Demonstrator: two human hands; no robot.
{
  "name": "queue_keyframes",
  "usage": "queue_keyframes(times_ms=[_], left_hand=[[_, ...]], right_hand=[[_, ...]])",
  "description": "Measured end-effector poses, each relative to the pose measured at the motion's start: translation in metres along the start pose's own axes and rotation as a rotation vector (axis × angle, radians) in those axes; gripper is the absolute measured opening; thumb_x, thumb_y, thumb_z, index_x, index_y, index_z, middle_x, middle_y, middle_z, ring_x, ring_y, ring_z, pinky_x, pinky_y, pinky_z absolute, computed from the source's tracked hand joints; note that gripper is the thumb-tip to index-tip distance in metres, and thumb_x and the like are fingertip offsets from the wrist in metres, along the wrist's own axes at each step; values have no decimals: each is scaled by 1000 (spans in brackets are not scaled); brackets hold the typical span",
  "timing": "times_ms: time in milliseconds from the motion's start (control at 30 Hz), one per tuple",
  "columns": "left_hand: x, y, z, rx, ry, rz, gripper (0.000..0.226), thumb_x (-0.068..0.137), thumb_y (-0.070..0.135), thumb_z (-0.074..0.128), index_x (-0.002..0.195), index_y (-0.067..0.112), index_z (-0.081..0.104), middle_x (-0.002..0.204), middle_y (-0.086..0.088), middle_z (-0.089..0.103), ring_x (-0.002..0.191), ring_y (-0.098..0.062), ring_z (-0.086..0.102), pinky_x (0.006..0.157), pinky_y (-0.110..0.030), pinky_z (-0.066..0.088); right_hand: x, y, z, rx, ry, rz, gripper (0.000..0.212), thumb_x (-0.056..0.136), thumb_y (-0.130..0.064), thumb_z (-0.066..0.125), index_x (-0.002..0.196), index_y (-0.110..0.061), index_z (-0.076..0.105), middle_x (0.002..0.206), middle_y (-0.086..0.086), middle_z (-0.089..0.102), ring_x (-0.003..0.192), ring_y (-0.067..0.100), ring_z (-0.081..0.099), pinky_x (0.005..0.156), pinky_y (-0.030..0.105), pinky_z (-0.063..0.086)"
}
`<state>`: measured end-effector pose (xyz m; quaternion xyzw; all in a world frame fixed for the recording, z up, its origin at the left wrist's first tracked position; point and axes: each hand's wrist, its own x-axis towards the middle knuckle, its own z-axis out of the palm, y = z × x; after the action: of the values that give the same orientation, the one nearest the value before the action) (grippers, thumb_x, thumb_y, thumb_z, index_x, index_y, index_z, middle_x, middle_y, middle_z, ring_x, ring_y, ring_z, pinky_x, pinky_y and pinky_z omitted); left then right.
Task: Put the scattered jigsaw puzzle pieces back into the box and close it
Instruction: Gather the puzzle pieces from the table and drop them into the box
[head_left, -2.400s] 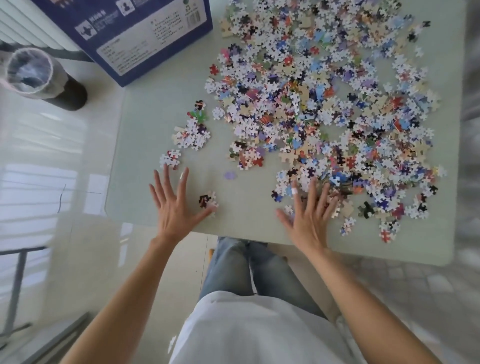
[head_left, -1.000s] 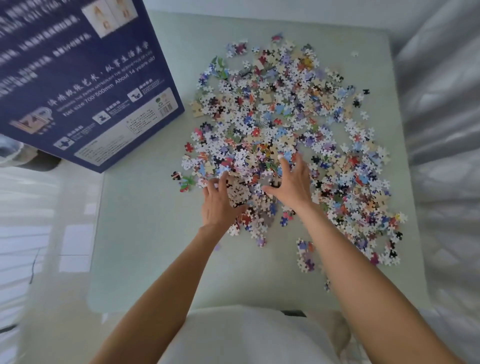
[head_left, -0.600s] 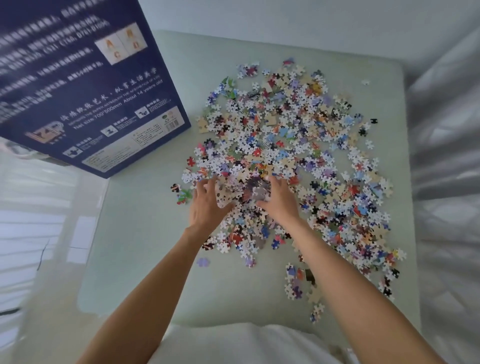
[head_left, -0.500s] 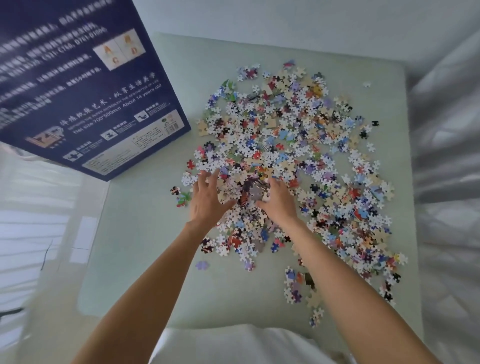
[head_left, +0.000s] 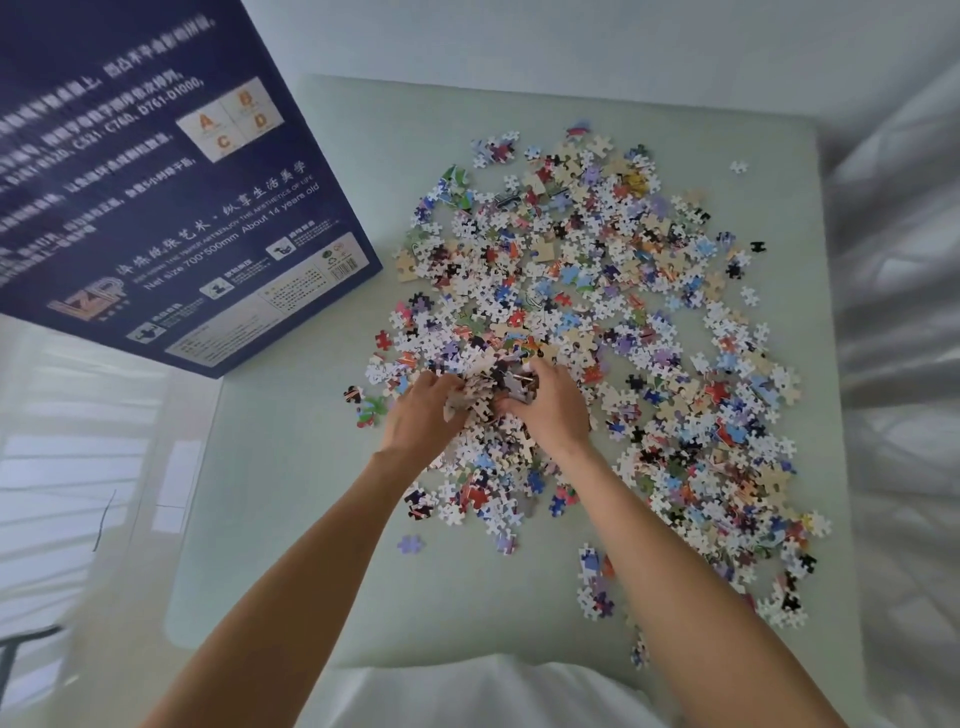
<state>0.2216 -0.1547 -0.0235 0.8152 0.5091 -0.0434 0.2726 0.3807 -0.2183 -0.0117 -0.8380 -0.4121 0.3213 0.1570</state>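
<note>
Since half a second earlier, both hands have drawn closer together over the near-centre of the pile, and the fingers that lay spread on the pieces have curled inward around a gathered clump. The fingers (head_left: 451, 382) of the left hand (head_left: 420, 415) are bent and closed on one side of a heap of jigsaw pieces (head_left: 491, 392), and the right hand (head_left: 551, 410) is clenched on the other side of the same heap, so the clump is bunched between the two palms; whether it has left the surface cannot be told. Directly below the wrists lies a looser patch of pieces, with a single lilac piece (head_left: 410, 544) apart from it toward the near edge. A short trail of pieces (head_left: 595, 584) sits beside the right forearm (head_left: 691, 587). The main spread of scattered puzzle pieces (head_left: 613, 291) covers the middle and right of the pale green surface (head_left: 291, 493), reaching toward its far edge, where one stray white piece (head_left: 738, 167) lies alone near the far right corner. A red piece (head_left: 383, 339) and a green-and-red cluster (head_left: 370, 409) lie just left of the hands. The dark blue puzzle box (head_left: 156, 171), printed with white text and an A-B-C-D diagram, occupies the far left corner of the surface, overhanging its left edge and well apart from the hands. A white garment (head_left: 467, 693) shows at the bottom edge. Glossy pale floor (head_left: 78, 467) lies to the left.
</note>
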Motion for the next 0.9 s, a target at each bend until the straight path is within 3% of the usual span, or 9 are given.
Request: queue_keyframes(times_ms=[133, 200, 267, 333, 433, 500, 567, 733, 900], left_hand=[[0, -4, -4, -95, 53, 57, 22, 88, 23, 62, 109, 21, 65, 113, -3, 62, 82, -18, 64, 77, -34, 55], [-1, -4, -6, -153, 80, 68, 19, 85, 19, 66, 104, 18, 68, 111, -4, 63, 82, -16, 64, 80, -35, 55], [-3, -6, -8, -209, 109, 67, 20, 82, 12, 69, 102, 16, 69, 110, -4, 64, 78, -13, 62, 80, -33, 55], [-5, -9, -11, -245, 118, 30, 25, 81, 8, 69, 105, 15, 68, 108, -5, 65, 78, -13, 62, 78, -30, 55], [-8, -17, -14, -243, 92, -50, 30, 81, 7, 69, 110, 13, 65, 104, -8, 68, 80, -16, 62, 75, -26, 51], [-12, -22, -14, -252, 64, -76, 30, 80, 8, 71, 109, 13, 65, 104, -7, 69, 82, -17, 62, 76, -24, 48], [-16, -25, -13, -266, 42, -86, 34, 77, 11, 74, 110, 12, 64, 103, -7, 69, 84, -19, 63, 80, -27, 50], [-24, -28, -10, -218, -44, -106, 41, 77, 21, 74, 114, 10, 61, 97, -9, 68, 78, -18, 62, 73, -23, 46], [-34, -31, -8, -260, -78, -106, 31, 80, 26, 71, 105, 8, 65, 96, -8, 69, 75, -16, 61, 70, -21, 48]], right_hand=[[-2, 4, -4, 65, 18, -13, 55, 80, -30, 70, 128, -14, 50, 126, 3, 58, 113, 20, 55, 95, 32, 43], [-4, 5, -7, 93, 37, -1, 53, 82, -27, 69, 130, -14, 51, 120, 5, 62, 85, 12, 62, 77, 24, 50], [-5, 8, -9, 118, 64, 5, 49, 83, -23, 68, 129, -14, 52, 100, 6, 68, 51, 4, 46, 50, 13, 37], [-7, 10, -11, 143, 92, 10, 51, 84, -22, 67, 131, -12, 50, 87, 5, 67, 45, 5, 41, 44, 11, 30], [-11, 12, -16, 130, 83, 15, 48, 84, -21, 67, 127, -6, 52, 91, 1, 64, 52, 16, 54, 48, 14, 39], [-12, 14, -15, 101, 53, -1, 31, 82, -23, 69, 104, -4, 61, 90, 3, 66, 63, 26, 60, 56, 25, 46], [-13, 19, -14, 50, 19, -18, 26, 81, -27, 70, 90, -5, 60, 84, 9, 67, 69, 23, 60, 59, 27, 43], [-24, 24, -11, -48, -47, -45, 45, 82, -28, 69, 119, -5, 57, 110, 9, 65, 96, 24, 62, 75, 26, 45], [-29, 24, -7, 36, -73, 55, 50, 82, -22, 70, 126, -5, 52, 121, 10, 60, 107, 24, 57, 83, 25, 41]])
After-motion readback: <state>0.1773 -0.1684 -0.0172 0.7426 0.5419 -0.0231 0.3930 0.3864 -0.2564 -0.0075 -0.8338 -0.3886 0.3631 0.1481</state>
